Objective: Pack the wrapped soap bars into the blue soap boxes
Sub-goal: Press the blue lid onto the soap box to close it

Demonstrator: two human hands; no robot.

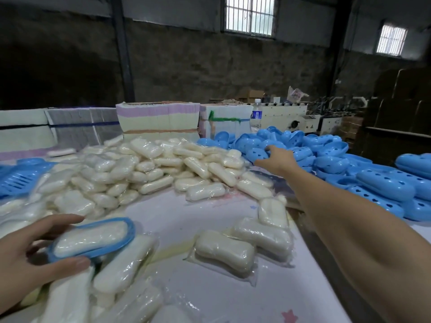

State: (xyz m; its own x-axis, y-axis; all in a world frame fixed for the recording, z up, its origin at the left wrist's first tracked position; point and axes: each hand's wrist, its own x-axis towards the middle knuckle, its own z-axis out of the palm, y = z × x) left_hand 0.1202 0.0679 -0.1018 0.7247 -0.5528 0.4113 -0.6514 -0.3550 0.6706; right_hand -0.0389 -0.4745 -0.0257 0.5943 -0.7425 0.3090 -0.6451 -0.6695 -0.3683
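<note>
Blue pile (303,155) — right fingertips (268,149) hidden

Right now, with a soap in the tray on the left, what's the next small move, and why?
Probably close the right hand on one blue lid from the pile and bring it back. The left hand holds a blue tray with a soap in it, uncovered, and the right fingers already touch the lids.

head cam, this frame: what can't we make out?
- Right hand: fingertips hidden among the blue box halves, so its grip is unclear.
- Left hand: wrist cut off by the frame edge.
- Soap bars at bottom left: motion-blurred.
- Water bottle label: too small to read.
</note>
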